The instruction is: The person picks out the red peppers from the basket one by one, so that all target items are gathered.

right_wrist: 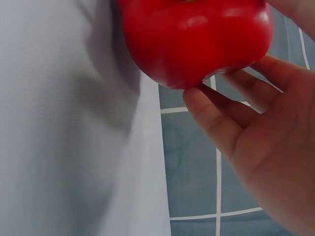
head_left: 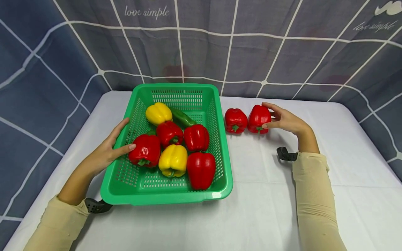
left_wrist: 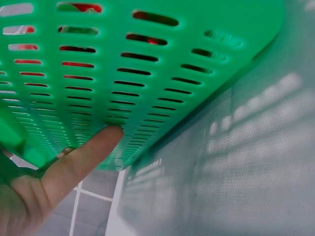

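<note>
Got a white-covered table (head_left: 257,219) with a rounded far right corner and a faint crease (head_left: 263,182) across it; surrounded by white-gridded, grey-blue fabric (head_left: 204,52), hung behind the table and wrapping round to its left and right too; says "love simple" in loopy script (head_left: 146,12), twice, beyond the table's far edge; also got a white moustache-ish shape (head_left: 389,8) up past that corner; lit pretty softly, with kinda blurry shadows (right_wrist: 101,103) on the table.

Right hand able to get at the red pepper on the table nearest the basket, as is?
Probably not: the right hand grips the outer red pepper, which stands between that hand and the inner red pepper.
</note>
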